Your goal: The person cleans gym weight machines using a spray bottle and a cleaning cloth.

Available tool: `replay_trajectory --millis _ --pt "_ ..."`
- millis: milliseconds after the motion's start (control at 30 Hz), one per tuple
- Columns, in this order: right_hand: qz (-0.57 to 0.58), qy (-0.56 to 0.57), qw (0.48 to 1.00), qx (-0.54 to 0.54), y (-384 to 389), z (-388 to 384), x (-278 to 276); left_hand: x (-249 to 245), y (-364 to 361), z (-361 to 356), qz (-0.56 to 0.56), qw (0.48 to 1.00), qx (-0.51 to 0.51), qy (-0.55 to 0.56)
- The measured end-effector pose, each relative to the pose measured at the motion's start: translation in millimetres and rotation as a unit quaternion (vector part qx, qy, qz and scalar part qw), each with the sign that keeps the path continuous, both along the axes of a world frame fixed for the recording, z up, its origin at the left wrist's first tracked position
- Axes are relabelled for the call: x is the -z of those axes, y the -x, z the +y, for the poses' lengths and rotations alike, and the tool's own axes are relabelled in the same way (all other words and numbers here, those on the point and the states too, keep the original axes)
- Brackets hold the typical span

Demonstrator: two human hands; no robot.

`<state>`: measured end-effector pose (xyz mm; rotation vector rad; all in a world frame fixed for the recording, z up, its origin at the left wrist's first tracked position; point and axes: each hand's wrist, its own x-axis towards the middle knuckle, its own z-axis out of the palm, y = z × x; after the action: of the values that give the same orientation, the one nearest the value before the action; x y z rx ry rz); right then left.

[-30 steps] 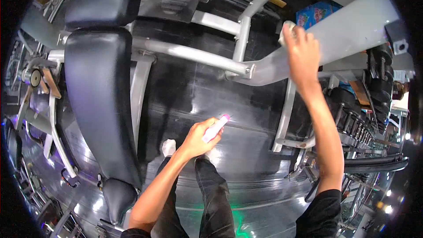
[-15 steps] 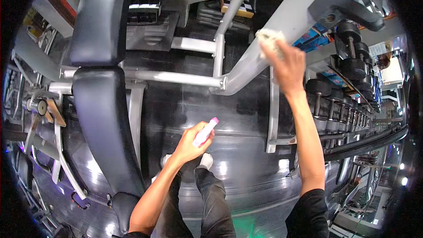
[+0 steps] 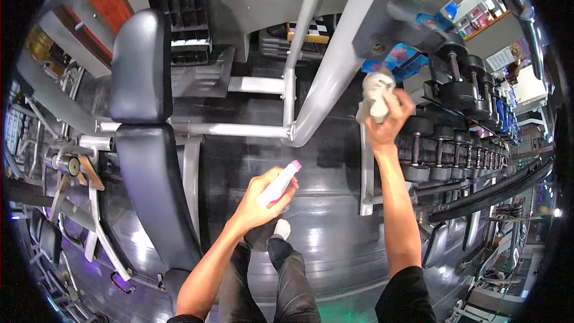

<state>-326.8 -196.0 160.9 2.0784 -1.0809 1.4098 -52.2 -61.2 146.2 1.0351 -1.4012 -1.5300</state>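
My left hand (image 3: 254, 203) is wrapped round a small white bottle (image 3: 279, 186) with a pink top, held low over the dark floor. My right hand (image 3: 387, 128) grips a crumpled off-white cloth (image 3: 378, 91), slightly blurred. Cloth and hand are just right of the thick silver beam (image 3: 335, 69) of a gym machine, apart from it as far as I can see. To the left stands a black padded bench (image 3: 148, 173) with an upright backrest pad (image 3: 140, 66).
A rack of dumbbells (image 3: 454, 93) runs along the right, beside a black rail (image 3: 490, 194). Silver frame tubes (image 3: 233, 130) cross low ahead of my feet. Further machines (image 3: 72, 167) stand at the left. A yellow-edged box (image 3: 308, 33) lies at the back.
My right hand has come off the silver beam with the cloth, moving down and to its right side. The camera view has shifted. My left hand still holds the bottle.
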Motion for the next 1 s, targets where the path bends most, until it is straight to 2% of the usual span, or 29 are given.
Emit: replay_trajectory --millis 67,133,200,300,367,467,533,600,633,667,800,867,933,1000 --pt "-0.021 0.116 0.993 0.027 -21 -7 -43 -16 8 -11 0.012 0.999 -0.002 0.032" --pt "-0.026 0.043 0.998 0.049 -30 -22 -59 -28 16 -18 0.027 0.998 -0.004 0.062" --pt "-0.016 -0.037 0.998 0.057 -34 -25 -42 -37 23 -23 0.037 0.995 -0.018 0.096" --pt "-0.051 -0.014 0.997 0.052 -48 -21 -41 -40 27 -22 0.058 0.997 -0.021 0.047" --pt "-0.045 -0.102 0.994 0.020 -47 -9 -46 -43 29 -18 0.062 0.998 -0.019 0.008" --pt "0.077 -0.322 0.944 -0.002 -30 7 -22 -45 27 -11 0.042 0.997 -0.031 0.058" --pt "0.047 -0.318 0.946 -0.039 -32 7 -40 -51 24 -11 0.059 0.995 -0.034 0.067" --pt "-0.028 -0.056 0.998 -0.014 -33 6 -61 -55 24 -8 0.055 0.997 -0.032 0.045" --pt "-0.016 -0.042 0.999 -0.009 -35 -4 -65 -54 24 -12 0.048 0.997 -0.035 0.048" --pt "-0.004 -0.064 0.998 0.021 -41 -13 -71 -54 25 -15 0.041 0.997 -0.039 0.054" --pt "-0.055 -0.081 0.994 0.044 -53 -22 -32 -57 30 -16 0.058 0.994 -0.064 0.068" --pt "-0.156 -0.116 0.981 -0.001 -60 -15 -22 -61 29 -12 0.069 0.995 -0.053 0.045" --pt "-0.169 -0.172 0.969 -0.050 -58 1 -31 -65 28 -11 0.069 0.995 -0.051 0.042" --pt "-0.174 -0.159 0.970 -0.053 -43 17 -40 -70 28 -10 0.060 0.994 -0.070 0.065"
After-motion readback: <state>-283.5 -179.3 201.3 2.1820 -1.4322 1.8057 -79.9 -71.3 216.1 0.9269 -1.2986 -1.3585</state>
